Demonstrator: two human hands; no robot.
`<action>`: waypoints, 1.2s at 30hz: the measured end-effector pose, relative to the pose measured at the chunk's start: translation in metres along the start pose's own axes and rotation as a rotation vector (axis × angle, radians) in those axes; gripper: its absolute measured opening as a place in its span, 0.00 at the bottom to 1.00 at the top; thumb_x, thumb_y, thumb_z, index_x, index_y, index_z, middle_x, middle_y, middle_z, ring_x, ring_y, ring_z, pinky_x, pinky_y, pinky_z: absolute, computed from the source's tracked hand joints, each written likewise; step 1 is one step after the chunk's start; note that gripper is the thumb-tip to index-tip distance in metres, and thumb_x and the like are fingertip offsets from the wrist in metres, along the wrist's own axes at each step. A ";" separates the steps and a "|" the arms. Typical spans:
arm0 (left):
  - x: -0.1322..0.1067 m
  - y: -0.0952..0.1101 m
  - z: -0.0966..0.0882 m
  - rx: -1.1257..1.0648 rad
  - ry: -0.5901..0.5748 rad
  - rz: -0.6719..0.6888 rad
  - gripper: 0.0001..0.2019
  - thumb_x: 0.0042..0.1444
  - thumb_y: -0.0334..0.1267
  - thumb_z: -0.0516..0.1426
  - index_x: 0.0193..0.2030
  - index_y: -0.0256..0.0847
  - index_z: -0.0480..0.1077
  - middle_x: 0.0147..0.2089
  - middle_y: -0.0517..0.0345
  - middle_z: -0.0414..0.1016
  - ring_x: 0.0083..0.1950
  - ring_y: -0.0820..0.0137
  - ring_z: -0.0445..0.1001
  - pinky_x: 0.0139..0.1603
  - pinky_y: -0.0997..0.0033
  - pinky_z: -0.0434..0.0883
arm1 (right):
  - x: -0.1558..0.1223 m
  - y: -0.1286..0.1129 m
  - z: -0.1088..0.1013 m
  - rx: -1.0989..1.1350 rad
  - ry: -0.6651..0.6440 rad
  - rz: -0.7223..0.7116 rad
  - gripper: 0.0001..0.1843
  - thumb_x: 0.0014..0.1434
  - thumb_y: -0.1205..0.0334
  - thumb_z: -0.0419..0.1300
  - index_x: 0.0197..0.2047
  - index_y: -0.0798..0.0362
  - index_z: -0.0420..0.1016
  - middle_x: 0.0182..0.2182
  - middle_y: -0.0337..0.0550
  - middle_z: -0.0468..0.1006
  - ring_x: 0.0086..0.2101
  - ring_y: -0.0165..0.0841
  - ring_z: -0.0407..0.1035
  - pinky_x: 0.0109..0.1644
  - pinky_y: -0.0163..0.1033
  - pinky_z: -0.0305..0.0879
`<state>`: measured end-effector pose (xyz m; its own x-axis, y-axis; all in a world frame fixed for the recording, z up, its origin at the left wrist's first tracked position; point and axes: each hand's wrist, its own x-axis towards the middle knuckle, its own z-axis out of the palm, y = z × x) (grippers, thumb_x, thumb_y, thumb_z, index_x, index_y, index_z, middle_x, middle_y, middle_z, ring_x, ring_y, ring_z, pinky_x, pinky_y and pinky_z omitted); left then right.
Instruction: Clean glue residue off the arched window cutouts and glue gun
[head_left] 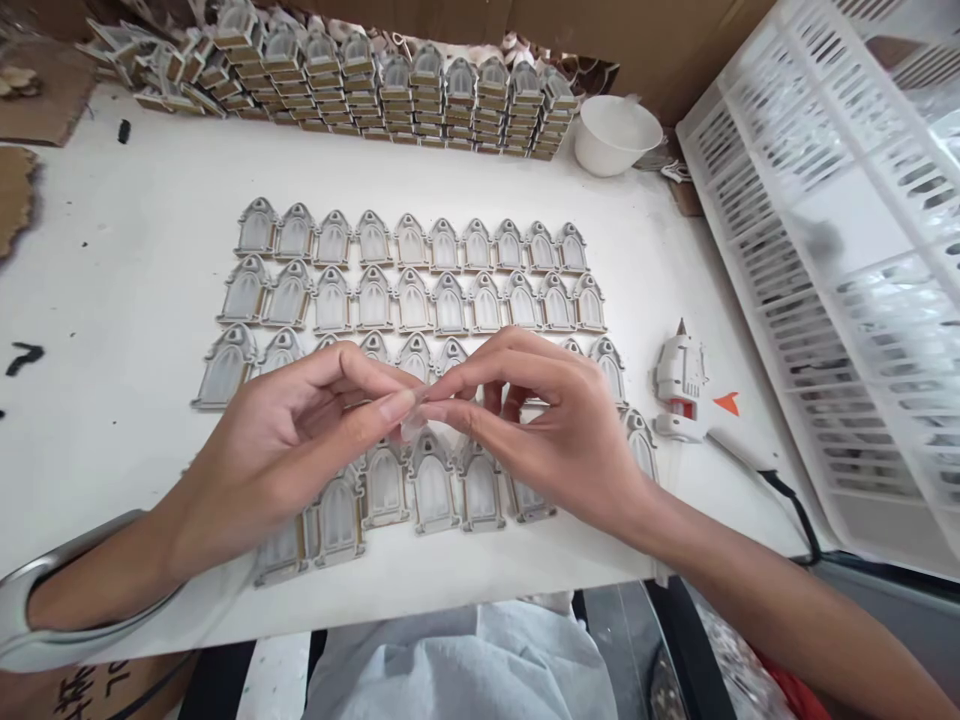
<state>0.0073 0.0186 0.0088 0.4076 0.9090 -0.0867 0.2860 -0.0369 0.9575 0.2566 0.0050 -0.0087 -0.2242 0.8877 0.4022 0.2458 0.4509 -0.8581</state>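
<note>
Over rows of small arched, window-shaped frames (431,490), my two hands meet fingertip to fingertip. Thumb and forefinger of my left hand (292,430) pinch a small clear plastic piece (412,425). From the other side my right hand (547,415) pinches the same piece, its other fingers curled beneath. The piece is mostly covered by fingertips, so its exact shape cannot be made out. The frames lie flat on the white table (150,250), grey-edged with pale centres; my hands and forearms hide several of them.
Tall stacks of similar frames (427,90) line the back edge. A white bowl (619,130) stands beside them. At right are a white glue gun (680,380), its cord, an orange scrap (726,403) and a white slatted plastic crate (795,250). Cardboard (45,90) lies far left.
</note>
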 end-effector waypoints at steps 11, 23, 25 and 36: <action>0.002 -0.007 0.003 -0.097 -0.022 0.052 0.06 0.75 0.44 0.71 0.44 0.51 0.86 0.52 0.60 0.94 0.50 0.72 0.93 0.50 0.87 0.85 | -0.003 0.005 0.001 -0.087 -0.014 -0.064 0.04 0.73 0.66 0.78 0.47 0.58 0.92 0.39 0.41 0.86 0.35 0.26 0.77 0.34 0.30 0.75; 0.000 -0.006 0.007 -0.222 -0.018 0.196 0.13 0.74 0.37 0.71 0.61 0.56 0.87 0.51 0.61 0.94 0.46 0.67 0.95 0.47 0.81 0.90 | -0.005 0.001 -0.001 -0.173 -0.013 -0.256 0.01 0.78 0.71 0.71 0.50 0.60 0.86 0.43 0.45 0.85 0.41 0.29 0.80 0.42 0.34 0.81; -0.002 -0.007 0.008 -0.211 -0.005 0.240 0.14 0.73 0.35 0.71 0.60 0.58 0.88 0.51 0.62 0.94 0.48 0.67 0.95 0.47 0.79 0.90 | -0.006 0.000 -0.001 -0.181 -0.008 -0.272 0.02 0.78 0.71 0.71 0.51 0.58 0.86 0.44 0.44 0.85 0.41 0.30 0.80 0.42 0.35 0.83; -0.008 0.001 0.012 -0.266 0.039 0.385 0.05 0.74 0.42 0.72 0.51 0.50 0.93 0.49 0.59 0.96 0.45 0.59 0.96 0.51 0.64 0.96 | -0.010 -0.007 0.004 -0.014 0.026 -0.289 0.02 0.78 0.69 0.72 0.48 0.56 0.86 0.40 0.42 0.83 0.33 0.29 0.74 0.39 0.37 0.84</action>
<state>0.0146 0.0062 0.0069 0.4056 0.8654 0.2942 -0.1142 -0.2713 0.9557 0.2538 -0.0074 -0.0081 -0.2622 0.7243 0.6377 0.1879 0.6865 -0.7024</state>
